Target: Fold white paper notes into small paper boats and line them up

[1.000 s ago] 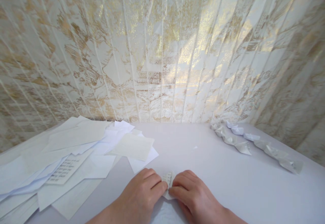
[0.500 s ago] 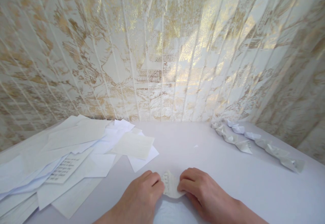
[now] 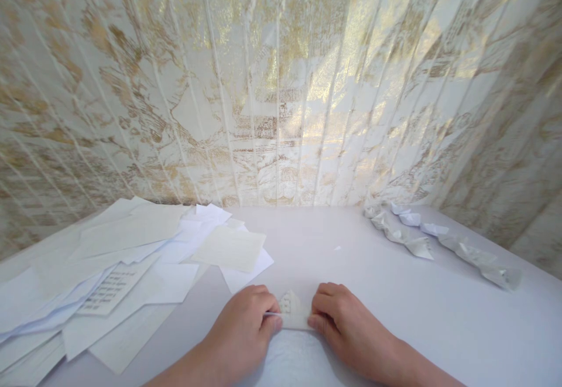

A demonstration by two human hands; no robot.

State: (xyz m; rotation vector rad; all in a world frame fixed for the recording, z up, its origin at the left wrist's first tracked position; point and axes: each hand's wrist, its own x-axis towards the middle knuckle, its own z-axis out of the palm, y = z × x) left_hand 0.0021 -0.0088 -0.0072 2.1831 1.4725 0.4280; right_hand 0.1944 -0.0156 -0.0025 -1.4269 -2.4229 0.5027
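Observation:
Between my two hands is a small folded piece of paper [image 3: 295, 312], white with some printed text on its pointed upper part and a straight band along its lower edge. My left hand [image 3: 248, 331] pinches its left end between thumb and fingers. At the right end, my right hand [image 3: 346, 328] grips the paper the same way. Fingers cover both ends of the paper. It is held just above a pale, slightly wrinkled surface [image 3: 294, 358] at the table's near side.
A spread of loose white paper sheets [image 3: 132, 232] covers the left of the table [image 3: 302, 240]. Two rows of folded paper pieces [image 3: 397, 233] lie at the back right. A tiny paper scrap [image 3: 337, 248] rests mid-table. A gold-patterned curtain [image 3: 281, 82] hangs behind.
The paper's lower edge, curved before, now shows a straight folded band. Both hands have shifted slightly, with the thumbs now along that lower edge. The view has tilted a little.

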